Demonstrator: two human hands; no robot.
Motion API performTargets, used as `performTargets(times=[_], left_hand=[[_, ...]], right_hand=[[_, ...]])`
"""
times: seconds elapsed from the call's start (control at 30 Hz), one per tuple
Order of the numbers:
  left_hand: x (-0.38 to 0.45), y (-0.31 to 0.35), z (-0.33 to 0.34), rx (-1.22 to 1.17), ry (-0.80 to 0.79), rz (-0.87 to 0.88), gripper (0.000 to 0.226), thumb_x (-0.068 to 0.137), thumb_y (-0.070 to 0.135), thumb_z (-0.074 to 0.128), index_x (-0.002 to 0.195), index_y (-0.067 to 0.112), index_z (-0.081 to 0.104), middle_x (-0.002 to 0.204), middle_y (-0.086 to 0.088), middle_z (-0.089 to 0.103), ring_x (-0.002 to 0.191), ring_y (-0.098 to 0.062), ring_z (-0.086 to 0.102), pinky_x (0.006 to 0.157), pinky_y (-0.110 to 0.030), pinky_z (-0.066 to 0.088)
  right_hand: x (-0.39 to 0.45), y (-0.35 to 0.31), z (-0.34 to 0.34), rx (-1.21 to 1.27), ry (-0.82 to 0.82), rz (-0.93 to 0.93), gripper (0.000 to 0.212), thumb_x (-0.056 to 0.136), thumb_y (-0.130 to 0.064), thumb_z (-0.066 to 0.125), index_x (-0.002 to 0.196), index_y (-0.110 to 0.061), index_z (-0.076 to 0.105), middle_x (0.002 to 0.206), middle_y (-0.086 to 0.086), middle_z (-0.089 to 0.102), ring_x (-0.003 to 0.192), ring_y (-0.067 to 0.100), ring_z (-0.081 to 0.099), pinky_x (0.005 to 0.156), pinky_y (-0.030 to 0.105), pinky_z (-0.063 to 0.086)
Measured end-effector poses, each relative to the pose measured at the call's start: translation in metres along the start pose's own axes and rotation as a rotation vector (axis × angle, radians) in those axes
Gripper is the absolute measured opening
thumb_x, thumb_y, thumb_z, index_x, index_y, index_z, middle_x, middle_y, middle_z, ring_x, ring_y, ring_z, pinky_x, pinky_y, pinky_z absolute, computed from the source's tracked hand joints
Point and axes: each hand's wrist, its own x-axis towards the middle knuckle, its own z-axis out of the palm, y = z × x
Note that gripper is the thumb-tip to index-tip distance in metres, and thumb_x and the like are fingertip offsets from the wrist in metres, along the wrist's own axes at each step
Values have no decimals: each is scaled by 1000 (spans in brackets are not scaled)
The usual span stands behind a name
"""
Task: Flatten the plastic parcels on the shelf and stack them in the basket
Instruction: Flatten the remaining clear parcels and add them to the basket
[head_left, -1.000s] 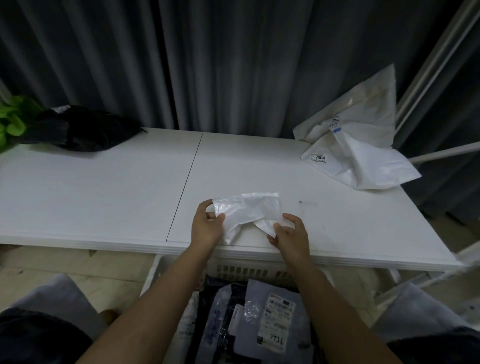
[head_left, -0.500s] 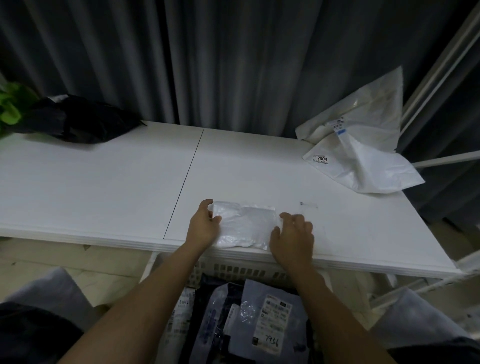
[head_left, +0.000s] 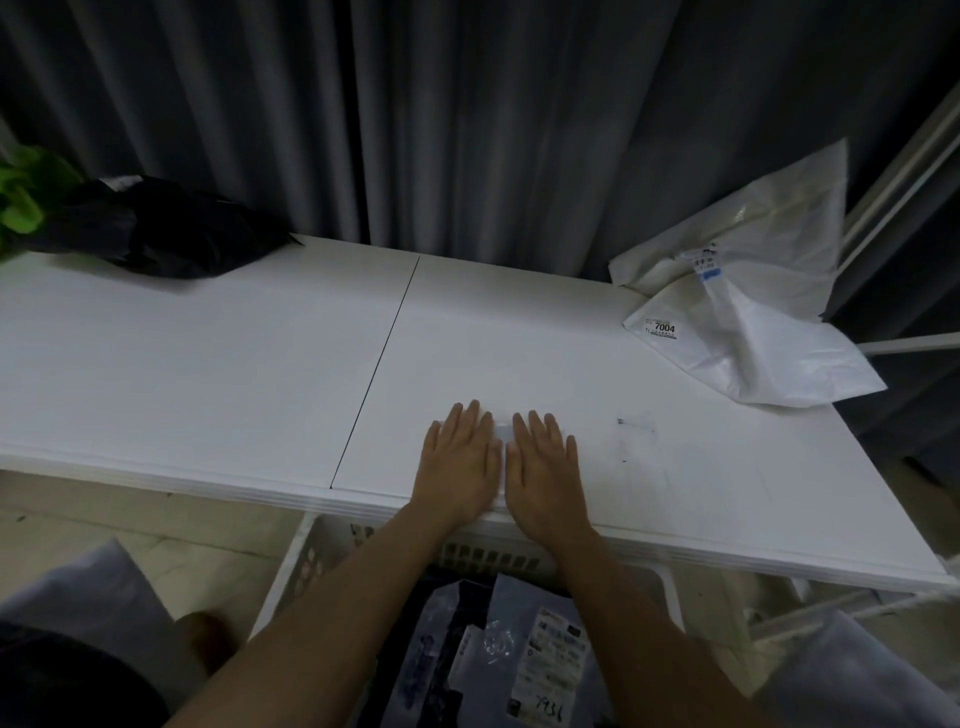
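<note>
While both my palms lie flat on it, the small clear parcel (head_left: 503, 434) is almost wholly hidden: only a pale strip shows between my left hand (head_left: 460, 460) and my right hand (head_left: 545, 467), near the front edge of the white shelf (head_left: 208, 364). Both hands are spread with fingers straight, pressing down and gripping nothing.

I judge this parcel to be thin, light and soft, a film that holds air and springs back if I let go too soon. It will likely slide on the smooth shelf, so I would press from the middle outward, then pinch it by one edge or corner to lift it; it weighs next to nothing and should not tear under that.

Below the shelf edge, the white basket (head_left: 291, 582) sits between my arms, already holding several flattened parcels (head_left: 545, 660). A large white parcel (head_left: 753, 322) lies crumpled at the far right of the shelf, and a black parcel (head_left: 176, 228) at the far left, both not yet flattened.
</note>
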Motion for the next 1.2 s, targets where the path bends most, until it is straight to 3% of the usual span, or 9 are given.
performTargets(times=[0.13,0.27,0.37,0.77,0.97,1.2], left_hand=[[0,-4,11,102,-65,-18,65,96,45,-3,153,16,8,161,-3,1,148,-18,-7,118,-39,-7],[0,-8,19,164,-28,1,88,76,48,-23,153,18,8,161,-3,3,148,-18,-5,117,-39,-9],[0,-7,19,156,-9,0,86,77,48,-22,153,20,8,161,-3,5,148,-18,-3,117,-39,-8],[2,-10,25,205,31,45,75,89,46,-9,151,19,22,158,-8,19,148,-23,9,117,-45,-3],[1,-14,31,215,65,25,56,98,38,20,138,13,49,141,-13,49,134,-29,43,110,-52,26],[-1,-13,34,213,49,22,62,97,43,7,148,17,32,153,-10,31,144,-26,24,116,-46,8]], right_hand=[[5,2,3,-83,-69,-38,71,88,-43,-2,154,-16,8,162,4,4,148,18,-4,116,34,-11],[15,4,3,-125,-9,-65,81,82,-47,-13,154,-18,11,161,4,7,148,17,-2,117,35,-11],[15,7,10,-122,-7,-82,89,76,-50,-19,153,-20,14,161,4,9,148,18,0,117,36,-10],[12,13,23,-74,75,-81,77,85,-48,-10,152,-24,19,161,4,12,149,21,2,116,35,-10],[11,14,26,-77,99,-89,72,89,-47,-6,152,-23,22,160,5,15,148,22,6,117,35,-9],[11,14,30,-105,125,-92,81,91,-52,-17,151,-19,27,158,8,21,148,26,13,117,38,-5]])
